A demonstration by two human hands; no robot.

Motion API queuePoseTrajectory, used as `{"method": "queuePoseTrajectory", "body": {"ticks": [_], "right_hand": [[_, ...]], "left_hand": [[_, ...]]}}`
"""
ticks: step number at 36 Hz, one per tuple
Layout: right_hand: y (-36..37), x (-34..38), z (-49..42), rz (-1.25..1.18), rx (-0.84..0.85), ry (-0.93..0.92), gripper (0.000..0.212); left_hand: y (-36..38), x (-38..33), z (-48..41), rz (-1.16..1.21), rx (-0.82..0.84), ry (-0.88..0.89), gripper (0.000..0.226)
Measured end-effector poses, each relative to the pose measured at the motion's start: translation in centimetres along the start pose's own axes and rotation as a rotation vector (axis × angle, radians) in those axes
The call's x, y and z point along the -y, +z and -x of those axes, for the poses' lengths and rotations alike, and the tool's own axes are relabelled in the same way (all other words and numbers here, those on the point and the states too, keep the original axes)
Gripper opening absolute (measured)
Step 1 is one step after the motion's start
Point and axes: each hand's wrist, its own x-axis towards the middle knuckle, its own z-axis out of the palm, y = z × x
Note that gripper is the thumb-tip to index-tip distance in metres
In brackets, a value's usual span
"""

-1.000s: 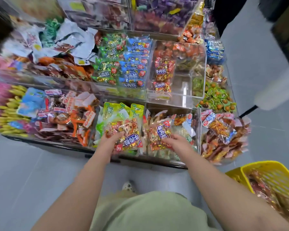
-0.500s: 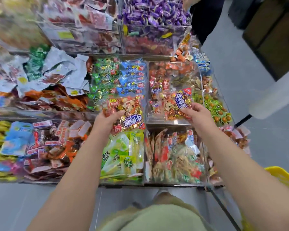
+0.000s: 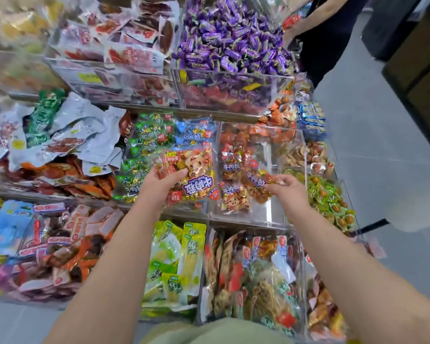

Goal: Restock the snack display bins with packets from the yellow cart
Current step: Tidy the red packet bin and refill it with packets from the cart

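Setting: clear display bins (image 3: 271,214) filling the frame, tiered.
Left hand (image 3: 159,184): gripping a red-orange snack packet (image 3: 191,177), blue label, at centre.
Right hand (image 3: 287,189): pinching a smaller packet (image 3: 257,186) over the centre-right bin.

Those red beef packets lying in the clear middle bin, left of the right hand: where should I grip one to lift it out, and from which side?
Judging by the pose, take a red packet by its near short edge, coming from above on the front side. The packets lie flat, lengthwise front to back, in the clear bin, whose open top and bare floor beside them leave room. The right hand is already there, pinching another packet.
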Motion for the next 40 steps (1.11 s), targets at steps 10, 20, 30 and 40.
{"method": "queuePoseTrajectory", "body": {"ticks": [10, 20, 30, 40], "right_hand": [[4.9, 1.3, -7.0, 0.012, 0.071, -0.038, 0.02], [8.5, -3.2, -11.2, 0.122, 0.125, 0.057, 0.055], [10.3, -5.7, -12.4, 0.339, 0.059, 0.204, 0.047], [9.5, -4.7, -11.9, 0.355, 0.381, 0.545, 0.049]], "left_hand": [[1.8, -2.5, -5.0, -0.058, 0.047, -0.031, 0.064], [2.3, -2.6, -7.4, -0.027, 0.063, -0.09, 0.053], [2.0, -2.2, -7.5, 0.008, 0.073, -0.112, 0.054], [2.2, -2.3, -7.1, 0.03, 0.113, -0.092, 0.055]]}}
